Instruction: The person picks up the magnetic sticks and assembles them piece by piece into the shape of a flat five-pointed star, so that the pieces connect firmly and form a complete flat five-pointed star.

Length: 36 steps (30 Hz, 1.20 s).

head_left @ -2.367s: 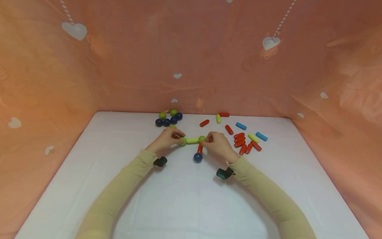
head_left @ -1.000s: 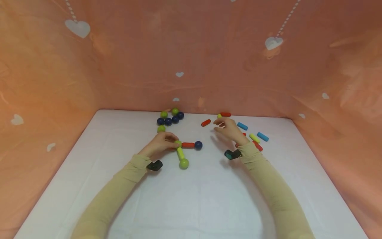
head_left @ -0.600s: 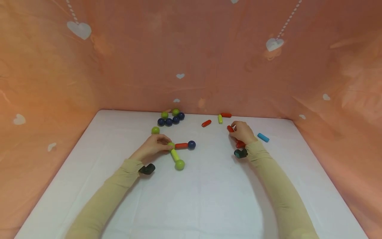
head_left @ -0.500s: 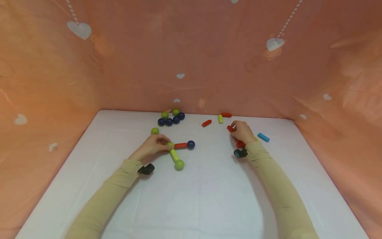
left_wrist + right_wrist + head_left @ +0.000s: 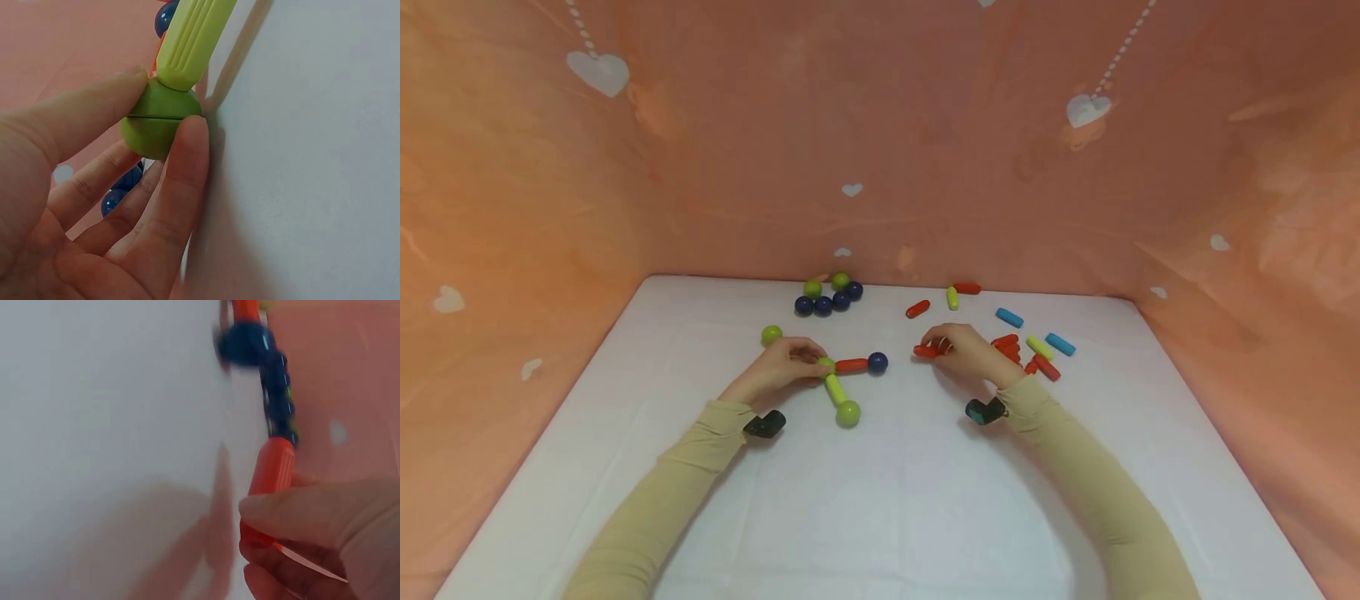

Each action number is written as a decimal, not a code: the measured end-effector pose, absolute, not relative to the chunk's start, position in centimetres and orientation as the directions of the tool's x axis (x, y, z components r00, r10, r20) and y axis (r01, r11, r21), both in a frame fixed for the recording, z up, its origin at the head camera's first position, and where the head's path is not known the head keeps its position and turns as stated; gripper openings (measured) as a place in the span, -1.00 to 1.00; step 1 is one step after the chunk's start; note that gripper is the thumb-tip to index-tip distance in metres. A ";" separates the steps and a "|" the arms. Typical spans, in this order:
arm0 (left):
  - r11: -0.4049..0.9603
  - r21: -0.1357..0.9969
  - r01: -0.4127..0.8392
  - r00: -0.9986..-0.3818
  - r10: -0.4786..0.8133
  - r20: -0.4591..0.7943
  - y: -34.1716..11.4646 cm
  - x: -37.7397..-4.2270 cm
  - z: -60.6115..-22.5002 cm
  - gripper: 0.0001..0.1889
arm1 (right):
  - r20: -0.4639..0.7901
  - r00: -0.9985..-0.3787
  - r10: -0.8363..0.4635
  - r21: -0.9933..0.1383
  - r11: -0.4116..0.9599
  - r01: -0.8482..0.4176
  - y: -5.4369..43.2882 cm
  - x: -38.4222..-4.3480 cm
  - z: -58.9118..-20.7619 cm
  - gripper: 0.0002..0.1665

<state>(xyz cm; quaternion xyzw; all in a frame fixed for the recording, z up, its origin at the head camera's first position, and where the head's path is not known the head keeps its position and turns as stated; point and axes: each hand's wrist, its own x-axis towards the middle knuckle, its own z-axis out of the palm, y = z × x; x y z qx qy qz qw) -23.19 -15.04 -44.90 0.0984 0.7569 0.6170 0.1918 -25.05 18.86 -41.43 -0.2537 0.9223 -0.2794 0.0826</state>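
My left hand (image 5: 782, 364) pinches a green ball (image 5: 159, 119) between thumb and fingers. From this ball a red rod (image 5: 852, 365) runs right to a dark blue ball (image 5: 877, 362). A yellow-green rod (image 5: 194, 44) leads from it toward the front, ending in another green ball (image 5: 848, 413). Just beyond the left hand shows one more green ball (image 5: 771, 335); whatever joins it is hidden by the hand. My right hand (image 5: 962, 350) holds a loose red rod (image 5: 270, 481) by one end, its free end pointing left toward the blue ball.
At the back left, several dark blue balls (image 5: 823, 306) and two green balls (image 5: 813, 288) sit in a cluster. Red rods (image 5: 1006, 347), blue rods (image 5: 1061, 344) and yellow-green rods (image 5: 1040, 347) lie scattered at the right and back of the white table (image 5: 880, 500).
The joined piece turned and shifted left in my left hand. My right hand let go of it, reached to the rods at the right, picked up a red one and brought it back left.
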 end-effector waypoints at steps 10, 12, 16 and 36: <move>0.235 0.969 -0.080 -0.906 0.388 -0.169 -14.9 -23.1 -44.7 -0.68 | -0.005 -0.818 -0.575 -0.603 0.654 -0.457 15.8 -23.7 -42.9 -0.63; 0.223 0.970 -0.100 -0.900 0.395 -0.183 -15.0 -23.0 -44.7 -0.69 | -0.003 -0.828 -0.561 -0.607 0.658 -0.444 15.5 -23.6 -43.0 -0.63; 0.218 0.969 -0.114 -0.901 0.388 -0.193 -14.9 -22.9 -44.6 -0.66 | 0.000 -0.840 -0.542 -0.613 0.664 -0.428 15.4 -23.5 -43.2 -0.63; 0.470 0.821 0.324 -0.777 0.627 -0.053 -14.5 -22.0 -42.4 -0.62 | -0.011 -0.842 -0.540 -0.705 0.601 -0.376 16.2 -23.8 -43.1 -0.61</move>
